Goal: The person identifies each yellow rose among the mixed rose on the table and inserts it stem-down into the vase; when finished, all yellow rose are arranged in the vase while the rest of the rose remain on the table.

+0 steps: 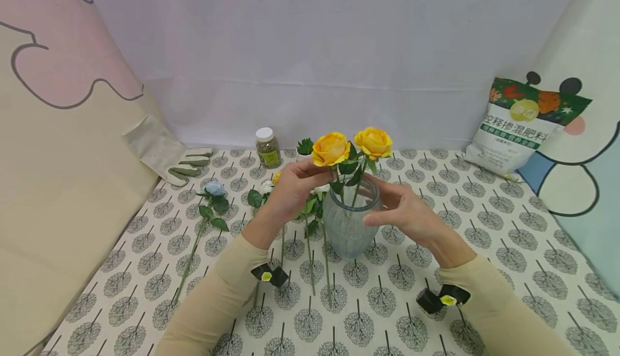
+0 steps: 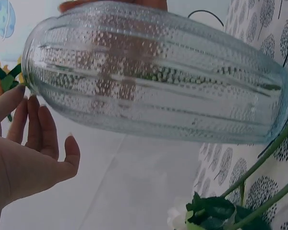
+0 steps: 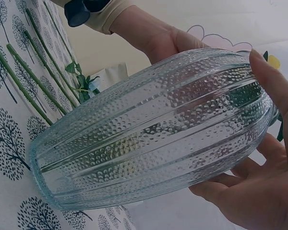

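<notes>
Two yellow roses [image 1: 331, 149] stand with their stems inside a ribbed, clear glass vase [image 1: 350, 232], which is upright on the cloth. My left hand [image 1: 293, 190] is at the vase's mouth, its fingertips pinching the stem of the left rose just below the bloom. At the vase's right side, my right hand [image 1: 411, 215] holds the glass near the top, thumb in front and fingers behind. Through the dimpled glass in the right wrist view, the vase [image 3: 149, 139] shows blurred green stems. The lower ends of the stems are hard to make out.
A blue rose [image 1: 215, 188] lies on the left. More flowers, white and yellow, lie partly behind my left arm. At the back are a work glove [image 1: 160, 151], a white-lidded jar [image 1: 268, 148] and a small potted plant [image 1: 305, 146]. A fertilizer bag [image 1: 513, 130] leans at the right.
</notes>
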`<state>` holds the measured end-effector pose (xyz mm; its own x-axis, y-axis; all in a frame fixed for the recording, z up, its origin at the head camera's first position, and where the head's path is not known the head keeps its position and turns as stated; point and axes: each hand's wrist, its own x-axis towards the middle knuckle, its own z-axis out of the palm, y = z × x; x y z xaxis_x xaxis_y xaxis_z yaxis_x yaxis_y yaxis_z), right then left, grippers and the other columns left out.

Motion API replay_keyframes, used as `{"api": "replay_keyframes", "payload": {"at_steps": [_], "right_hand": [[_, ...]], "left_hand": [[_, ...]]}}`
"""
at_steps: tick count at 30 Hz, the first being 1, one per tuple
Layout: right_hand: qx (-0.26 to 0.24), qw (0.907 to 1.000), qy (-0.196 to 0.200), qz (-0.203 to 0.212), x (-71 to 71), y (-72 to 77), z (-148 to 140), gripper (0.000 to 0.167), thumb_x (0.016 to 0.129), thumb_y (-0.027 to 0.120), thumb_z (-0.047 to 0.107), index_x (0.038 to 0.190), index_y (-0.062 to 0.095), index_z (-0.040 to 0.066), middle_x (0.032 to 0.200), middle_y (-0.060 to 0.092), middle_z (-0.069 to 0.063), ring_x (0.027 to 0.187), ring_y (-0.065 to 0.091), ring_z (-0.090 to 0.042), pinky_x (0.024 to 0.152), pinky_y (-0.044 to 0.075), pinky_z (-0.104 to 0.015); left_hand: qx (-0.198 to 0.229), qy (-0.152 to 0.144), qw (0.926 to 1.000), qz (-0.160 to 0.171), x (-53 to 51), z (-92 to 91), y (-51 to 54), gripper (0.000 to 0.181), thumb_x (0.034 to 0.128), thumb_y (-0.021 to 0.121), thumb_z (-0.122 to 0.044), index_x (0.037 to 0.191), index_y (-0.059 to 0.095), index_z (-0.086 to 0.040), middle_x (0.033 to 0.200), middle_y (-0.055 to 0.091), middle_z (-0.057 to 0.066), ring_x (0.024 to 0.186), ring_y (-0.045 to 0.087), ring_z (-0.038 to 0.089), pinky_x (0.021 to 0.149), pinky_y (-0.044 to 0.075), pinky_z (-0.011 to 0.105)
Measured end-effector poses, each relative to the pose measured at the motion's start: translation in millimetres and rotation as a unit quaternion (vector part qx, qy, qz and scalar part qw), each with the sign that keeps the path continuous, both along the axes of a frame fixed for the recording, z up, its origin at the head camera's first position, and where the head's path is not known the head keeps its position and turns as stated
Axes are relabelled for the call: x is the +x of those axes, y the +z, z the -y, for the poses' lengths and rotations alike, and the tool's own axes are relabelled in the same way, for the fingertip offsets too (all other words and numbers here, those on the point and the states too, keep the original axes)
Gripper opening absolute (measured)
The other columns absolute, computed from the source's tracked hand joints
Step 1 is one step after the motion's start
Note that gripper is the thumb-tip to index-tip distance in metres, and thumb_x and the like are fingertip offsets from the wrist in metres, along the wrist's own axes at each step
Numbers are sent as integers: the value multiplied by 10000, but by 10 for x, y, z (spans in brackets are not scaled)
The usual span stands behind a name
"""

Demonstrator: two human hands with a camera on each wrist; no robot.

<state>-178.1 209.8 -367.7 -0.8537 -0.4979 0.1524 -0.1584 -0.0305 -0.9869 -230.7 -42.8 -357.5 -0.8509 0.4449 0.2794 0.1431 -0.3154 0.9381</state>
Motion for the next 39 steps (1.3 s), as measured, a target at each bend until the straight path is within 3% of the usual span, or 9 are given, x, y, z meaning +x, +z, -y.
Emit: {"api": "replay_keyframes", "payload": {"at_steps": [2,10,16,19,23,26,30,35,39], "right_hand": [[15,10000,-12,6,1,-3,-1,852,816,771,10,1550,340,64,1605,320,-82,1451,315,-318,1170,238,-556],[26,10000,-8,-36,-11,-3,-9,843,814,775,11,1542,353,60,1611,305,-77,1447,320,-327,1165,241,-571],[0,10000,16,-65,-15,-2,-18,835,822,775,17,1541,351,55,1619,287,-72,1452,310,-329,1165,243,-564],[4,10000,39,-91,-15,-7,-13,837,825,775,17,1545,351,64,1621,284,-63,1457,301,-327,1163,249,-563],[17,10000,10,-85,-11,-9,-3,848,820,781,23,1548,348,72,1621,285,-54,1467,283,-320,1170,231,-567],[-5,10000,2,-60,-10,-11,1,850,820,783,26,1547,344,64,1620,286,-63,1465,282,-326,1169,223,-579],[-23,10000,21,-35,-11,-13,3,854,821,779,22,1550,336,64,1618,289,-75,1460,292,-334,1166,225,-585],[-26,10000,17,-73,-15,-15,1,858,820,779,17,1553,336,73,1618,291,-70,1456,301,-334,1162,247,-570],[-31,10000,20,-85,-10,-10,-4,849,826,778,21,1552,340,74,1622,282,-63,1462,290,-328,1165,238,-572]], "left_hand": [[-307,-5,9994,-142,-54,65,-6,335,932,614,41,1261,623,103,1142,688,5,1126,597,200,1023,479,390],[-1187,581,9899,-518,-218,322,33,219,936,696,-59,1136,706,28,1092,713,46,1050,633,238,943,532,401],[-1753,876,9795,-470,-411,409,-161,264,939,714,-106,1163,697,33,1130,697,138,1008,664,238,970,505,547],[-2665,1281,9526,-717,-492,427,-317,234,946,716,-141,1146,723,-20,1103,714,109,973,676,209,909,542,522],[-3827,1933,8939,-1310,-543,425,-461,171,949,711,-147,1097,744,-67,1022,732,60,917,674,199,762,580,385],[-4270,2208,8634,-1533,-553,415,-514,111,938,722,-129,1024,757,-67,960,739,53,851,671,202,704,569,353],[-4649,2285,8404,-1596,-545,409,-532,55,908,753,-113,925,772,-64,897,745,56,780,673,200,762,570,401],[-5072,1981,8256,-1479,-538,402,-551,52,895,763,-112,892,787,-66,914,729,54,783,670,197,778,579,402],[-5458,1761,8047,-1534,-535,361,-589,102,903,760,-139,833,772,-66,848,703,44,706,633,175,617,556,317]]}}
